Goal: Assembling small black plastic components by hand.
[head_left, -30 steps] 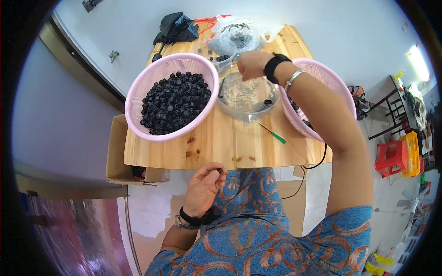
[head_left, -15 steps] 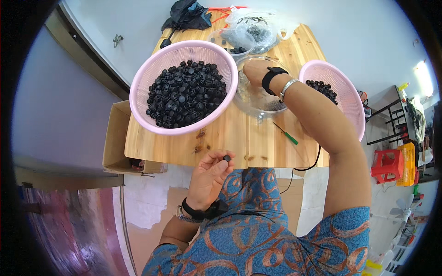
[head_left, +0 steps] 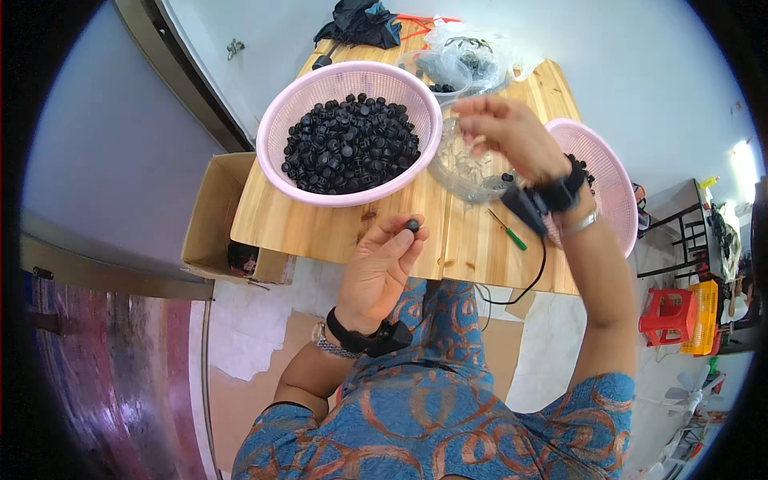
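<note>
My left hand [head_left: 374,280] is raised at the table's near edge, palm up, pinching a small round black plastic cap [head_left: 412,226] between thumb and fingers. Over a clear round bowl [head_left: 454,190] hangs my right hand [head_left: 516,138], its fingers drawn together and slightly blurred; whatever is between the fingertips is too small to make out. Small pale clear pieces and a few black ones lie in that bowl. Left of it, a large pink basket [head_left: 270,152] holds a heap of black caps [head_left: 352,144]. A second pink basket [head_left: 614,200] with black parts is partly hidden behind my right wrist.
A green-handled screwdriver [head_left: 514,238] lies on the wooden table [head_left: 320,228], near a black cable [head_left: 538,276]. Toward the back are another clear tub [head_left: 436,66], a plastic bag [head_left: 488,56] and a black folded umbrella [head_left: 360,24]. A cardboard box [head_left: 216,216] stands at the left.
My right hand has lifted out of the clear bowl and drawn back toward me. My left hand still pinches the black cap, a little higher in view. The whole view has shifted slightly.
</note>
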`<state>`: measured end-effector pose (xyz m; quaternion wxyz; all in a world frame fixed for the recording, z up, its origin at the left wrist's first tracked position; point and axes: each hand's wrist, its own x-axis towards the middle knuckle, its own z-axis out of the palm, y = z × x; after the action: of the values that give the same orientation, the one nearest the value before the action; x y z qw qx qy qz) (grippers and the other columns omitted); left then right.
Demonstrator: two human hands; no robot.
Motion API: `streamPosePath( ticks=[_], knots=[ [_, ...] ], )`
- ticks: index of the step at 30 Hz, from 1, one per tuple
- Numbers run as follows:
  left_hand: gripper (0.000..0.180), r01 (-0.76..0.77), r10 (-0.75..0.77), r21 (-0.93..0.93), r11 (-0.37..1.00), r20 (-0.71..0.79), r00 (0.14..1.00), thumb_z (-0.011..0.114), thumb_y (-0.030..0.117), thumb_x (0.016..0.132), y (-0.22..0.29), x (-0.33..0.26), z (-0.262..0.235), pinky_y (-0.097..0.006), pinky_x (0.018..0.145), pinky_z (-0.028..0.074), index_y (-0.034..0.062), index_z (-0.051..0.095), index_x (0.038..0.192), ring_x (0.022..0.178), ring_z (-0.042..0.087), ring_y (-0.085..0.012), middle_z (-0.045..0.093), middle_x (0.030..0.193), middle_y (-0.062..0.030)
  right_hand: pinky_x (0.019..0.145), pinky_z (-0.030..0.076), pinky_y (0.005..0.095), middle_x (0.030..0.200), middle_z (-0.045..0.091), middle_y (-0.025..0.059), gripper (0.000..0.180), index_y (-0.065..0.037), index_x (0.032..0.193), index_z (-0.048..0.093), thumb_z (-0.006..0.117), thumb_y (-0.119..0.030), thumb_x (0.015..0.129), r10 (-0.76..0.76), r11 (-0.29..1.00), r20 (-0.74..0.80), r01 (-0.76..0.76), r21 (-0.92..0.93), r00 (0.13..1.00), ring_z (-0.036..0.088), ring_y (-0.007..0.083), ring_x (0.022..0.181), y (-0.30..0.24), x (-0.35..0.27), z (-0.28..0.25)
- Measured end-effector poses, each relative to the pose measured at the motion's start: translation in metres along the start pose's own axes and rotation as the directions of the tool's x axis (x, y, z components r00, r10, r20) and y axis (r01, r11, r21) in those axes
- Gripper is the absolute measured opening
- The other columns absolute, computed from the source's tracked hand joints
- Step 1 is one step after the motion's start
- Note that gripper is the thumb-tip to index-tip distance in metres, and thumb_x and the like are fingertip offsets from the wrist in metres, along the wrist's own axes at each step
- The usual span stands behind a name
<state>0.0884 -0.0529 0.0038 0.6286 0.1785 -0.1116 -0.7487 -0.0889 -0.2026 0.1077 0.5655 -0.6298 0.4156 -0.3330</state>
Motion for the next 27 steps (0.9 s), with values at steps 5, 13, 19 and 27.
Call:
streamPosePath(
  ticks=[5, 13, 19, 27],
  knots=[
    [0.021, -0.006, -0.001, 0.095, 0.995, 0.075, 0.997, 0.051, 0.001, 0.087, -0.007, 0.000, 0.015, -0.022, 0.085, 0.048, 0.0018, 0.054, 0.108, 0.096, 0.058, -0.0140, 0.058, 0.106, -0.0076, 0.065, 0.048, 0.0202, 0.088, 0.062, 0.0027, 0.016, -0.001, 0.099, 0.060, 0.058, -0.007, 0.084, 0.024, 0.876, 0.038, -0.040, 0.482, 0.999, 0.057, 0.0082, 0.077, 0.032, -0.063, 0.019],
    [0.023, 0.041, -0.055, 0.095, 0.995, 0.149, 0.987, 0.052, 0.003, 0.087, -0.023, -0.007, 0.028, -0.023, 0.084, 0.049, 0.0005, 0.053, 0.110, 0.093, 0.059, -0.0148, 0.059, 0.101, -0.0078, 0.064, 0.046, 0.0203, 0.101, 0.058, 0.0066, 0.014, -0.001, 0.096, 0.060, 0.059, -0.003, 0.082, -0.146, 0.846, -0.056, 0.154, 0.511, 0.988, 0.054, 0.0081, 0.080, 0.050, -0.112, 0.048],
    [0.024, 0.024, -0.049, 0.128, 0.991, 0.193, 0.980, 0.052, 0.002, 0.087, -0.029, -0.016, 0.027, -0.024, 0.084, 0.049, 0.0005, 0.053, 0.110, 0.094, 0.059, -0.0151, 0.058, 0.099, -0.0072, 0.064, 0.046, 0.0206, 0.098, 0.058, 0.0052, 0.011, -0.001, 0.093, 0.060, 0.059, -0.004, 0.083, -0.272, 0.919, -0.108, 0.292, 0.266, 0.956, 0.054, 0.0083, 0.078, 0.046, -0.131, 0.052],
    [0.021, 0.063, -0.075, 0.097, 0.993, 0.118, 0.990, 0.050, 0.001, 0.087, -0.029, -0.022, 0.033, -0.024, 0.085, 0.049, 0.0005, 0.052, 0.108, 0.096, 0.058, -0.0168, 0.058, 0.102, -0.0085, 0.063, 0.046, 0.0202, 0.093, 0.060, 0.0047, 0.012, -0.002, 0.094, 0.059, 0.060, -0.005, 0.083, -0.263, 0.874, -0.198, 0.320, 0.366, 0.944, 0.054, 0.0078, 0.074, 0.053, -0.145, 0.051]
  ],
)
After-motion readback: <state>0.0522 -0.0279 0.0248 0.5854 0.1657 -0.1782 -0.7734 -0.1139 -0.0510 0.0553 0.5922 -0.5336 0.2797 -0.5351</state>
